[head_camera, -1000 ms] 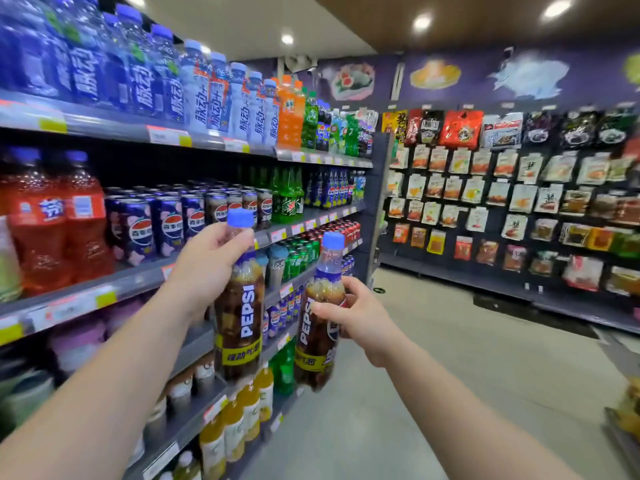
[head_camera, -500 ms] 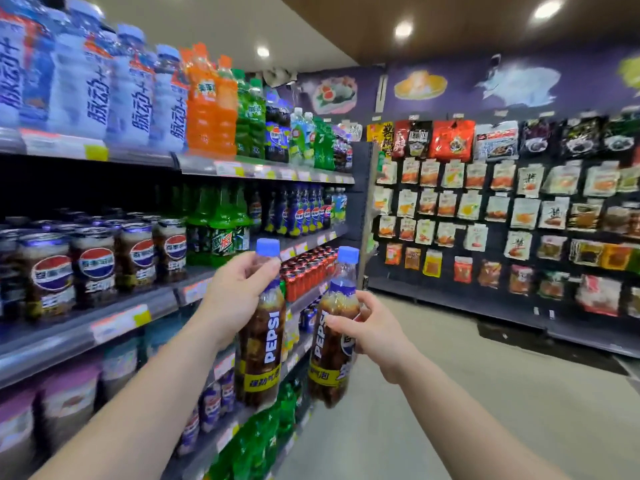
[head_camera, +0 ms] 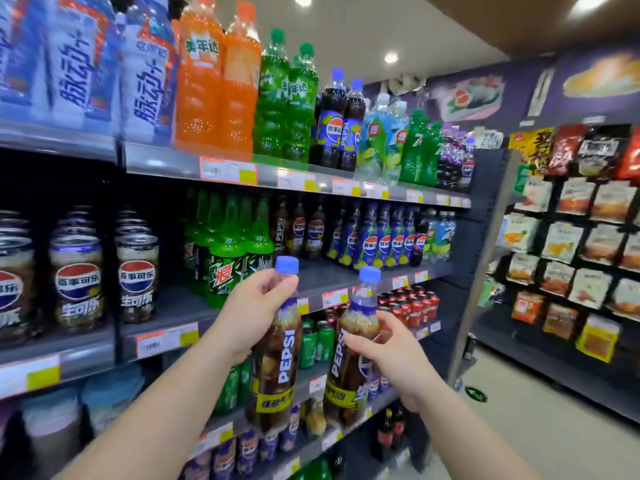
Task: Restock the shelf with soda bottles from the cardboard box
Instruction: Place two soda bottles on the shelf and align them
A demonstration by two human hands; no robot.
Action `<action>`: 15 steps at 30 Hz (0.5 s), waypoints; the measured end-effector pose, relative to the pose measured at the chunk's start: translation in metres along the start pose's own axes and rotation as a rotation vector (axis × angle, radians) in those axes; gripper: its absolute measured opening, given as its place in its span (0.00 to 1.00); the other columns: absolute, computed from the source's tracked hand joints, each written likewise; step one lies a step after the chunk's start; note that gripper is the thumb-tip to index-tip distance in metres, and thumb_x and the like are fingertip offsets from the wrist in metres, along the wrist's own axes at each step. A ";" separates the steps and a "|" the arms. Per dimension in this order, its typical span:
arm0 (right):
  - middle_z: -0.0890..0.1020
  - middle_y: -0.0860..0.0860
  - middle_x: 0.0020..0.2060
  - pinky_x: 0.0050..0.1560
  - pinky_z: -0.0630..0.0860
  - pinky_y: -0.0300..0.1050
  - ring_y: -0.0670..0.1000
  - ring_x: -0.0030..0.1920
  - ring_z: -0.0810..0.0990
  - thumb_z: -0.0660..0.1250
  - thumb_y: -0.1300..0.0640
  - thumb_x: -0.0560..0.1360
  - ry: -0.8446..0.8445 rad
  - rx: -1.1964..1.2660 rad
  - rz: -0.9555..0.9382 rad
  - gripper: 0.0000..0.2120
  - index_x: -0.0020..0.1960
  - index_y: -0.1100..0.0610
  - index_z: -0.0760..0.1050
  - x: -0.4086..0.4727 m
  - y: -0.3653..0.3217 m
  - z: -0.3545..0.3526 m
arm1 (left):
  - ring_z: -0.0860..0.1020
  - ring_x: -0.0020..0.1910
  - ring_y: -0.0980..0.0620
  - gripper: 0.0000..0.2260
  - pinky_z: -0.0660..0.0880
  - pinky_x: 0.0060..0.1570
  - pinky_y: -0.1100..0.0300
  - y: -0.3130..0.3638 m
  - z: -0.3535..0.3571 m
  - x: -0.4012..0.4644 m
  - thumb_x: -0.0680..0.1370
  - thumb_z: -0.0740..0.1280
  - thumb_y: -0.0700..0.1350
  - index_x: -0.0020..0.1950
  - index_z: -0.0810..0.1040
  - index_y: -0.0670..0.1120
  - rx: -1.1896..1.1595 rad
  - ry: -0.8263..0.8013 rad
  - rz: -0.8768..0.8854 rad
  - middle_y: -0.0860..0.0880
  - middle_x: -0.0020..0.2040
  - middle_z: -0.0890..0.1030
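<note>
My left hand (head_camera: 251, 311) grips the neck of a Pepsi bottle (head_camera: 275, 368) with a blue cap and dark cola. My right hand (head_camera: 388, 353) holds a second Pepsi bottle (head_camera: 346, 372) of the same kind around its upper body. Both bottles are upright in the air in front of the drinks shelving. Just beyond them, the middle shelf (head_camera: 332, 271) has a bare stretch in front of a short row of matching brown Pepsi bottles (head_camera: 299, 228) set far back. The cardboard box is out of view.
Green Mountain Dew bottles (head_camera: 227, 251) stand left of the bare stretch, blue-label Pepsi bottles (head_camera: 381, 239) to its right. Pepsi cans (head_camera: 79, 271) fill the shelf at left. Large bottles line the top shelf (head_camera: 277, 174). A snack rack (head_camera: 571, 237) lines the aisle's far side.
The view has moved along the aisle and closer to the shelving, with the Mountain Dew and Pepsi section now directly ahead. Both hands still hold their bottles, raised slightly toward the middle shelf.
</note>
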State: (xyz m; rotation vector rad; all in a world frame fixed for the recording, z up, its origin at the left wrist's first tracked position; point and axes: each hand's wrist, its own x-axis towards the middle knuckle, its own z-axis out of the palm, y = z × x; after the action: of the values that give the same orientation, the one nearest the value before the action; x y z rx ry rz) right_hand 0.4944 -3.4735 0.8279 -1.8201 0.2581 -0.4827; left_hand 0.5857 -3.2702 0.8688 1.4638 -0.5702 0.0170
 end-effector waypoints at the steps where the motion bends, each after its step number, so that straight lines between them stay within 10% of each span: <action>1: 0.84 0.54 0.48 0.53 0.81 0.55 0.56 0.50 0.84 0.80 0.51 0.63 -0.022 0.021 -0.003 0.26 0.58 0.47 0.74 0.018 0.006 0.002 | 0.80 0.38 0.54 0.07 0.76 0.44 0.55 -0.008 0.004 0.015 0.77 0.66 0.49 0.45 0.80 0.47 0.007 0.005 -0.004 0.48 0.44 0.83; 15: 0.85 0.52 0.46 0.39 0.79 0.45 0.52 0.45 0.84 0.77 0.50 0.67 -0.250 0.062 -0.118 0.15 0.51 0.44 0.77 0.203 0.038 -0.012 | 0.80 0.33 0.58 0.07 0.78 0.38 0.61 -0.049 0.061 0.143 0.78 0.66 0.48 0.45 0.80 0.47 0.021 0.169 0.015 0.53 0.36 0.83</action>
State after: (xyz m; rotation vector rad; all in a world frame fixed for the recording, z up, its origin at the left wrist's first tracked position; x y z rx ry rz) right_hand 0.6726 -3.5785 0.8341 -1.8198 -0.0351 -0.3366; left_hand 0.7058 -3.3804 0.8766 1.4627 -0.4438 0.1579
